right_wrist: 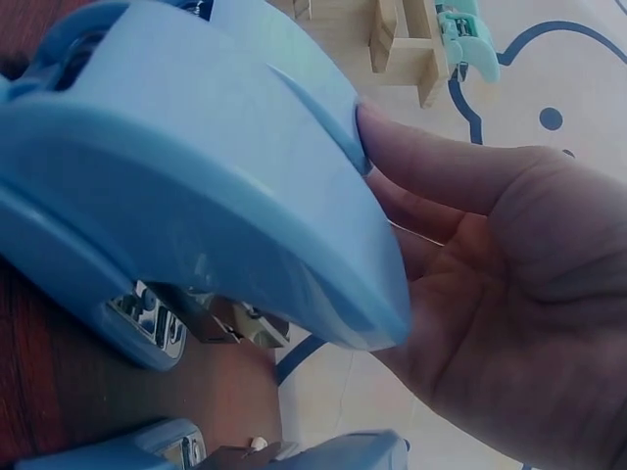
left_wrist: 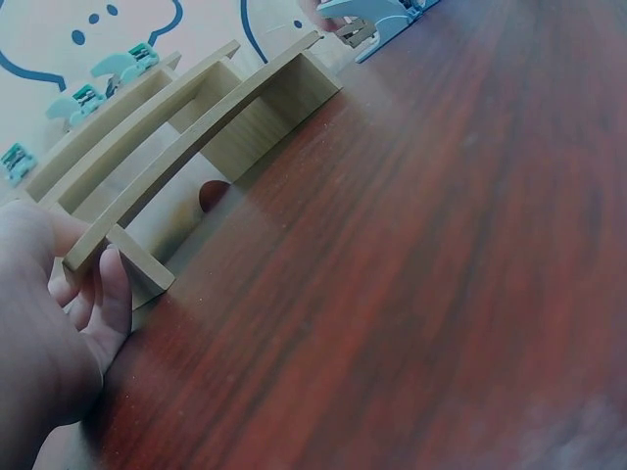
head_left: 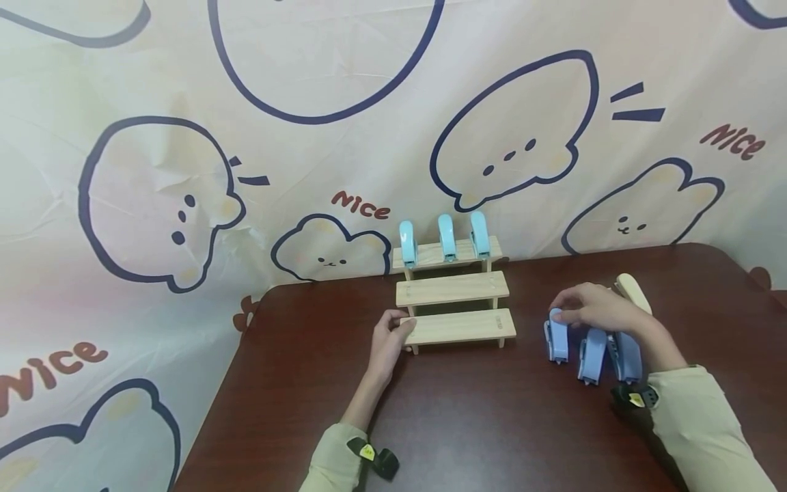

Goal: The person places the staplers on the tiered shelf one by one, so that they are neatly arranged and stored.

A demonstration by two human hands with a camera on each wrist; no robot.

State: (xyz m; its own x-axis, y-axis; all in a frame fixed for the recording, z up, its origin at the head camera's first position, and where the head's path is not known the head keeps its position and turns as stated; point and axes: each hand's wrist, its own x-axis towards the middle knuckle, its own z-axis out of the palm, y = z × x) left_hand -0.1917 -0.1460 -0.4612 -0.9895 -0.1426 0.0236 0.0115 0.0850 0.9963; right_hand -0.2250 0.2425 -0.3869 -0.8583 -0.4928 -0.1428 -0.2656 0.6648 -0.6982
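- Broadly, a pale sheet [head_left: 332, 157] printed with dark-blue cartoon outlines and the red-brown word "Nice" fills the back and the left side;
- a dark red-brown worktop [head_left: 467, 417] spreads in front of it; its wood grain shows clearly in the left wrist view;
- a pale wooden rack [head_left: 455, 326] of three steps stands toward the back of the worktop; its lowest step is nearest the person, its highest near the sheet;
- two light green sleeves, the left [head_left: 335, 454] and the right [head_left: 707, 410], reach in from below, each with a black device at the cuff;
- the hands are well apart; the left hand [head_left: 389, 342] grips the left end of the lowest step; the right hand [head_left: 599, 307] pinches the leftmost blue stapler [head_left: 557, 338], thumb against its casing, the other fingertips partly hidden;
- this stapler is right of the rack; beside it on the worktop sit the middle blue stapler [head_left: 592, 357] and the right blue stapler [head_left: 626, 357], close together;
- a cream item [head_left: 633, 292] lies beyond the right hand, partly hidden by it;
- three turquoise staplers [head_left: 447, 237] stand in a row on the top step; the left one is set farther from its neighbour.
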